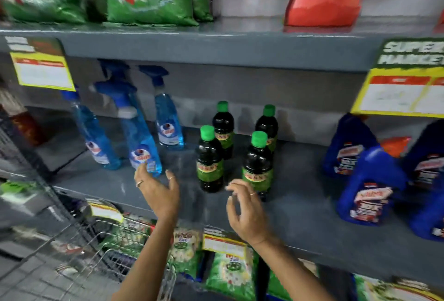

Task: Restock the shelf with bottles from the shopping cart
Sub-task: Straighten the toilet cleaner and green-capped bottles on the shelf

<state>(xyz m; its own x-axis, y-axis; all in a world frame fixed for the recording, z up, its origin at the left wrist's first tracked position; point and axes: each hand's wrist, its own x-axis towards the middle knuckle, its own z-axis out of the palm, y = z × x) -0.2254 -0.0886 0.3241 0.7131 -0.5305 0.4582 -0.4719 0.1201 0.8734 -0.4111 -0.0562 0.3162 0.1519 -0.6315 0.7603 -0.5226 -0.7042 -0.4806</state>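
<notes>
on the shelf (pixel 300 216), four dark bottles (pixel 210 161)

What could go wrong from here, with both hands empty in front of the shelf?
1. The left hand is open right beside the front spray bottle, which looks tilted; a brush could tip it into its neighbours.
2. The right hand is close to the front right dark bottle; a knock might topple the tight group of four.
3. The cart sits low left, so each reach crosses the shelf edge.
</notes>
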